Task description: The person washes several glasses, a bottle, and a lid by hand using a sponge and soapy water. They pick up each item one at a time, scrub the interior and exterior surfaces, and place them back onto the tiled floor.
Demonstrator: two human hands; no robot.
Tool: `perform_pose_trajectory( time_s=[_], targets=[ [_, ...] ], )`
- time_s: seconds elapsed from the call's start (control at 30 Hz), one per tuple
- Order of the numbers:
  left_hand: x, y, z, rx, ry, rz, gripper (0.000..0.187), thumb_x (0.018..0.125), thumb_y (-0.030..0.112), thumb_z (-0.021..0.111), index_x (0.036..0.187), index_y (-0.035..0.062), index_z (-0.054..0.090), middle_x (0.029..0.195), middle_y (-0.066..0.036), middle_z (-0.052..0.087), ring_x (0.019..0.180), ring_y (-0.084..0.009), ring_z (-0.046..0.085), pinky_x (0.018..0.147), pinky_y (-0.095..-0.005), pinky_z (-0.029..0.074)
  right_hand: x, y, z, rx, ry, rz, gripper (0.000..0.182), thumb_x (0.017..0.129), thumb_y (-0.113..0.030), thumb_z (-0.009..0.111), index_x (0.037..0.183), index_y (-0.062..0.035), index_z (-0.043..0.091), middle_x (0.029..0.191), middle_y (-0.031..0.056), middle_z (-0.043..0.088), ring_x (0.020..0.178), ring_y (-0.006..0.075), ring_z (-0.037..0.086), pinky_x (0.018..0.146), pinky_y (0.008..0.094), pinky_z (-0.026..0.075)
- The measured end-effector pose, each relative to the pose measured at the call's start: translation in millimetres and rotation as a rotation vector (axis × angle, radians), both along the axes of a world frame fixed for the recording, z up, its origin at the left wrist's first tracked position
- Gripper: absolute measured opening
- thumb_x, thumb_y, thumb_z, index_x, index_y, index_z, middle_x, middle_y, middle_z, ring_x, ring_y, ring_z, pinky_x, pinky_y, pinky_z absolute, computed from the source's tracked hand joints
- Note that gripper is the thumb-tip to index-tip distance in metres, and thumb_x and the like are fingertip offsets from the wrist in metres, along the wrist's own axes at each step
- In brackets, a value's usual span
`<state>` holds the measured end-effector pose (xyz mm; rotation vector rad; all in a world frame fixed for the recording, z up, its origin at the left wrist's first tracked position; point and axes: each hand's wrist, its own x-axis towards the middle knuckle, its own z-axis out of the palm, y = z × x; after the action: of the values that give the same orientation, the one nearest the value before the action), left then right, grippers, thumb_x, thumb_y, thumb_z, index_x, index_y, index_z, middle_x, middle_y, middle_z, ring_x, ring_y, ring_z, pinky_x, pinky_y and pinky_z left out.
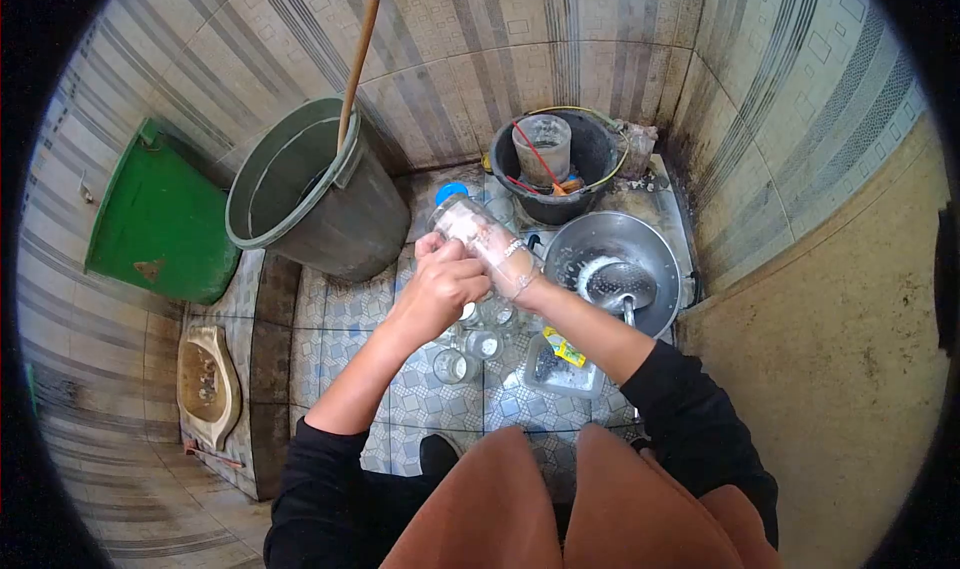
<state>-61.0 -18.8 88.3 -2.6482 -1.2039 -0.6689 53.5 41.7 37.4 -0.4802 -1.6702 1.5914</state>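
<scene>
A clear glass jar (448,209) is held tilted over the tiled floor. My left hand (440,291) has its fingers curled against the jar's left side. My right hand (490,241) is inside the jar and shows through the glass, its fingers together near the closed end; what they hold, if anything, is unclear. Below my hands, several glasses stand on the floor, among them one glass (450,366) and another (485,345). To their right, a clear plastic tub (570,384) holds a yellow packet (562,347).
A metal basin (668,259) holds a perforated ladle (620,285) in water. Behind it stands a black bucket (545,207) containing a clear container (541,154). At left are a large grey bin (350,214), a green bin (165,219) and a squat toilet (230,394). A blue item (451,191) lies behind the jar.
</scene>
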Motion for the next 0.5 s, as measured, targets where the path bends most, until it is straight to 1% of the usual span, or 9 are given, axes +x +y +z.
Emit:
perform_pose_trajectory(
  time_s=[0.03,0.1,0.13,0.2,0.27,0.33,0.4,0.47,0.5],
  targets=[
    [3.3,-1.8,2.8,0.004,-0.002,0.004,0.013,0.049,0.003,0.057,0.053,0.0112,0.047,0.057,0.002,0.042,0.062,-0.0160,0.042,0.070,-0.0334,0.028,-3.2,3.0,-7.7,0.004,-0.002,0.004,0.020,0.076,-0.012,0.046,0.094,-0.0055,0.049,0.091,0.0084,0.050,0.084,0.0172,0.046,0.075,0.0290,0.038],
    [9.3,-5.3,7.0,-0.019,0.070,-0.020,0.010,0.052,0.004,0.055,0.055,0.0109,0.049,0.060,0.004,0.047,0.065,-0.0151,0.044,0.071,-0.0340,0.029,-12.4,10.8,-27.2,0.618,-0.016,-0.165,0.020,0.075,-0.012,0.046,0.094,-0.0054,0.049,0.091,0.0094,0.050,0.086,0.0205,0.047,0.077,0.0302,0.038],
    [8.1,-5.8,6.8,-0.023,0.071,-0.018,0.010,0.052,0.004,0.055,0.055,0.0109,0.049,0.060,0.004,0.047,0.065,-0.0151,0.044,0.071,-0.0340,0.029,-11.6,5.1,-23.5,0.615,-0.015,-0.163,0.020,0.075,-0.012,0.046,0.094,-0.0054,0.049,0.091,0.0094,0.050,0.086,0.0205,0.047,0.077,0.0302,0.038],
    [3.1,-2.2,5.6,-0.031,0.017,-0.035,0.009,0.054,0.003,0.054,0.057,0.0103,0.050,0.065,0.005,0.051,0.068,-0.0148,0.046,0.071,-0.0341,0.029,-6.6,-7.0,-15.8,0.447,-0.089,-0.214,0.023,0.073,-0.011,0.047,0.095,-0.0055,0.049,0.092,0.0103,0.051,0.089,0.0236,0.047,0.079,0.0321,0.037],
    [-12.4,2.4,-5.0,-0.069,0.030,-0.033,0.011,0.051,0.003,0.057,0.058,0.0095,0.051,0.070,0.004,0.055,0.069,-0.0154,0.047,0.072,-0.0343,0.029,-5.9,-0.9,-0.9,0.409,-0.121,-0.058,0.024,0.077,-0.012,0.048,0.100,-0.0051,0.049,0.097,0.0085,0.051,0.091,0.0202,0.048,0.079,0.0311,0.038],
    [-21.8,6.1,-18.3,0.036,-0.010,0.027,0.013,0.052,0.005,0.058,0.062,0.0116,0.055,0.063,0.002,0.049,0.069,-0.0156,0.047,0.072,-0.0360,0.029,-8.2,-8.6,-10.2,-0.498,0.176,-0.020,0.030,0.082,-0.021,0.050,0.108,-0.0070,0.046,0.097,0.0042,0.051,0.088,0.0123,0.047,0.076,0.0263,0.038],
    [-27.3,8.8,-27.6,-0.107,0.017,0.112,0.018,0.050,0.006,0.063,0.066,0.0109,0.057,0.062,0.000,0.049,0.069,-0.0172,0.047,0.070,-0.0359,0.027,-5.0,-3.3,-27.4,-0.620,0.134,0.040,0.023,0.083,-0.023,0.049,0.101,-0.0090,0.053,0.086,0.0014,0.055,0.073,0.0079,0.049,0.060,0.0241,0.039],
    [-20.2,6.1,-32.2,-0.206,-0.116,0.121,0.020,0.052,0.008,0.067,0.069,0.0099,0.058,0.061,-0.001,0.047,0.068,-0.0179,0.046,0.069,-0.0348,0.026,12.6,-4.4,-20.5,-0.465,-0.159,0.058,0.021,0.080,-0.023,0.051,0.094,-0.0069,0.055,0.079,0.0034,0.057,0.065,0.0098,0.050,0.058,0.0261,0.041],
    [-19.3,4.4,-32.1,-0.285,-0.129,0.136,0.021,0.054,0.011,0.069,0.070,0.0095,0.057,0.060,-0.001,0.047,0.067,-0.0179,0.046,0.069,-0.0351,0.026,21.6,-8.1,-26.1,-0.490,-0.171,0.055,0.021,0.080,-0.023,0.051,0.094,-0.0069,0.055,0.079,0.0034,0.057,0.065,0.0098,0.050,0.058,0.0261,0.041]
  ],
)
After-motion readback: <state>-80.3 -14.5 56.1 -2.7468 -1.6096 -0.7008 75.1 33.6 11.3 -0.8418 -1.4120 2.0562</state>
